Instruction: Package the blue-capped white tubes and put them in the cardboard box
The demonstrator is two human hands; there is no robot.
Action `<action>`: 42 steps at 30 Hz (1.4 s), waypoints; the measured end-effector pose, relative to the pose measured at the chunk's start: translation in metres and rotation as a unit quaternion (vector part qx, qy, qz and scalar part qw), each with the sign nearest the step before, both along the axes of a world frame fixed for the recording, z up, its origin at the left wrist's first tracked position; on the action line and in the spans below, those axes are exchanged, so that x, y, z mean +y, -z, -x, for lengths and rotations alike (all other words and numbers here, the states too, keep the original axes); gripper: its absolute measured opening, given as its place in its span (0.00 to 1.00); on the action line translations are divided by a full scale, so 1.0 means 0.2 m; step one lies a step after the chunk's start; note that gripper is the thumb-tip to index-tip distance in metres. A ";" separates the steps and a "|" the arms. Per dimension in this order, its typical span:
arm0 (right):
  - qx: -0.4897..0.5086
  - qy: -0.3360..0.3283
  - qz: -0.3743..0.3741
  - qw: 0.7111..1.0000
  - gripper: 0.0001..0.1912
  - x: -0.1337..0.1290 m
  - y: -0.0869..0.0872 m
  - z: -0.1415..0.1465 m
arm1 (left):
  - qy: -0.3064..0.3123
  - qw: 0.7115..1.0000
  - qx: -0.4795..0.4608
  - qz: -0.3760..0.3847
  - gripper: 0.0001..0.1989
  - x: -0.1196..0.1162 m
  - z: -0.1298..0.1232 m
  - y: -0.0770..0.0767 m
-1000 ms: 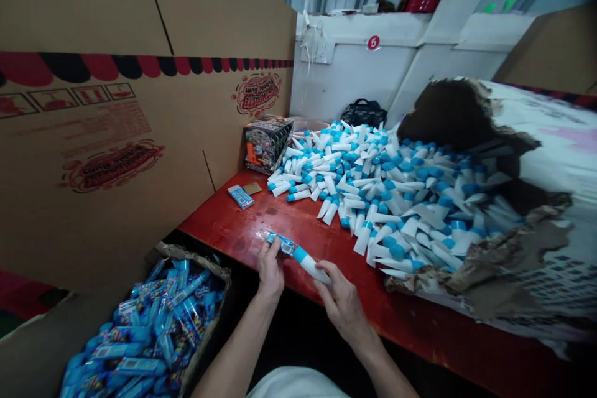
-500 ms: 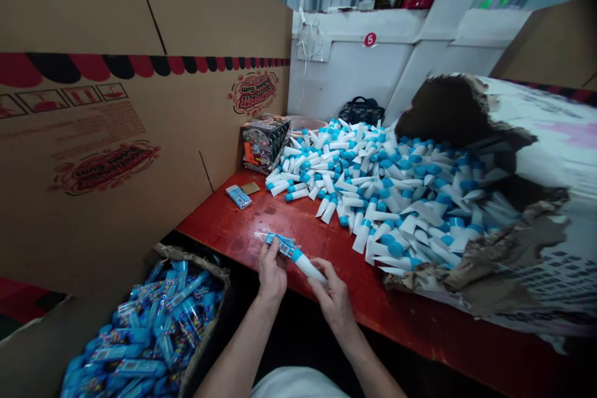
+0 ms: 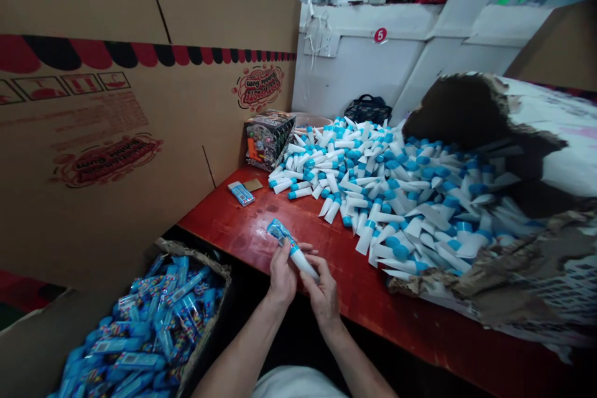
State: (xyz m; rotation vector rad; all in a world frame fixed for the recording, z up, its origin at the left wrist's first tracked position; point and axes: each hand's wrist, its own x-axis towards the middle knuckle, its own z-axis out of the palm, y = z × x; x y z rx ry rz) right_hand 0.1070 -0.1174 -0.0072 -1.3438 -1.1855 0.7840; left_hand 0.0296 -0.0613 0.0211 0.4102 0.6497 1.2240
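Observation:
My left hand [image 3: 282,277] grips a white toothpaste-like tube [image 3: 304,264] with a blue cap near its capped end. A clear blue-printed wrapper [image 3: 280,231] sits over the tube's top, above my left fingers. My right hand [image 3: 321,300] is shut around the tube's white tail end, just below my left hand. Both hands are over the red table's front edge. A large heap of loose white tubes with blue caps [image 3: 382,199] lies to the right, apart from my hands.
A cardboard box [image 3: 198,260] of wrapped blue tubes stands low at the left. On the red wooden table [image 3: 233,217] lie a small blue packet [image 3: 241,193] and a printed toy box [image 3: 269,140]. A tall printed carton wall [image 3: 116,112] rises left; torn cardboard [image 3: 508,286] edges the heap.
The wrapped tube has tilted more upright, its wrapper end rising. My hands have drawn closer together, and the wrapper now covers more of the tube's top.

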 end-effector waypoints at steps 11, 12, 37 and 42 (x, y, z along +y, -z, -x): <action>0.147 -0.051 0.032 0.987 0.15 0.17 -0.01 0.09 | -0.015 0.999 0.030 0.031 0.17 0.01 0.06 0.08; 0.138 -0.059 0.033 0.988 0.16 0.17 -0.01 0.09 | -0.009 0.999 0.019 0.029 0.18 0.02 0.08 0.07; 0.186 -0.141 0.117 0.965 0.18 0.10 0.08 0.02 | 0.061 0.983 -0.158 0.074 0.06 0.04 0.14 0.05; 0.153 -0.127 0.122 0.973 0.19 0.11 0.08 0.03 | 0.060 0.984 -0.156 0.063 0.06 0.02 0.13 0.05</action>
